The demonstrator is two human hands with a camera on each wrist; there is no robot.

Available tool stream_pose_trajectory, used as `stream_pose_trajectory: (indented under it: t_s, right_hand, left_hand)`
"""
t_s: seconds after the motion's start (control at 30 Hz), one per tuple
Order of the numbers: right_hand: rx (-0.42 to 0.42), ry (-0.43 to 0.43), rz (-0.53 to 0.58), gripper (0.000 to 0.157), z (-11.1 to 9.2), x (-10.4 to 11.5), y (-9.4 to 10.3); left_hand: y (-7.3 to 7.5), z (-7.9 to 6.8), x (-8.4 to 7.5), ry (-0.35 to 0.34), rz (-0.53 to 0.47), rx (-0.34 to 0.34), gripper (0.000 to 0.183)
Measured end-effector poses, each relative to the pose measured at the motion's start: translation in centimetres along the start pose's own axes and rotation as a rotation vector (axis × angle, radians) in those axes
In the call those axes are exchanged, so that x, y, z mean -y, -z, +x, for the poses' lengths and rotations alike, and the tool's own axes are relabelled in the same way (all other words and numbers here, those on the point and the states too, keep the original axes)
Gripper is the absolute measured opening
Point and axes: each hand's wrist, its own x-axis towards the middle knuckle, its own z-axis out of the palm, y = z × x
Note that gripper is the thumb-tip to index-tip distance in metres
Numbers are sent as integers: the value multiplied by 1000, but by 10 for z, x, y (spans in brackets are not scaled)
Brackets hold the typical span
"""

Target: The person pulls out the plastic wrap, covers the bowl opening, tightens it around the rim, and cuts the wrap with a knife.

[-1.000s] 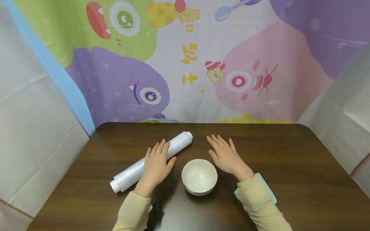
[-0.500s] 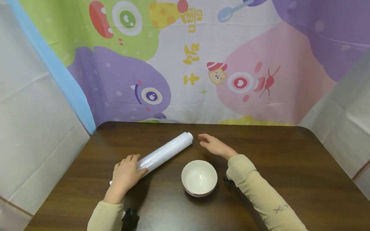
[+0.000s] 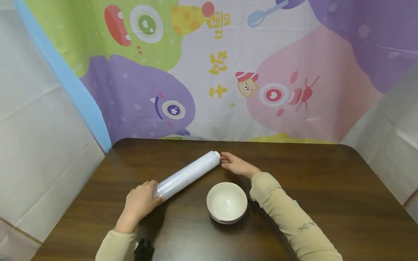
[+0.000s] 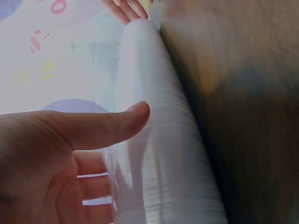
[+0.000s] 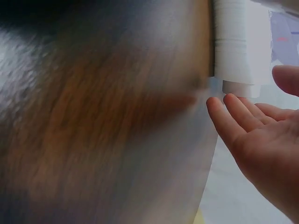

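Observation:
A roll of cling film point(image 3: 187, 177) lies aslant on the dark wooden table point(image 3: 196, 235), its white core end point(image 5: 240, 88) showing at the far right. My left hand point(image 3: 140, 203) grips the roll around its near-left end, hiding that end. In the left wrist view its thumb point(image 4: 107, 126) lies across the film, with the fingers on the other side. My right hand point(image 3: 239, 165) is at the far end, its loosely bent fingertips point(image 5: 231, 99) right at the core and nothing in its palm. A cream bowl point(image 3: 226, 203) with a dark outer rim stands right of the roll.
A flat teal object is almost wholly hidden behind the right sleeve point(image 3: 284, 210). Beyond the table's back edge hangs a cartoon-printed cloth point(image 3: 218, 119), with pale panels at both sides.
My left hand has slid down to the roll's near-left end and taken hold of it. My right hand has moved left from beyond the bowl to the roll's far end.

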Motion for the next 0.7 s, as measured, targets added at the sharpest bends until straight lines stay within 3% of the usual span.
stream_pose_trajectory:
  t_s: [0.13,0.4,0.7]
  right_hand:
    - [-22,6,-73,52,-4,-2,0]
    - [-179,-13,-356,41,-12,-3,4]
    - [-251,-47,-427,32,-31,-7,14]
  left_hand:
    - [-2,1,-1,-6,-11,-9,45]
    - [-3,8,-8,-69,-11,-40,46]
    - [-12,20,-15,-136,-30,-48,48]
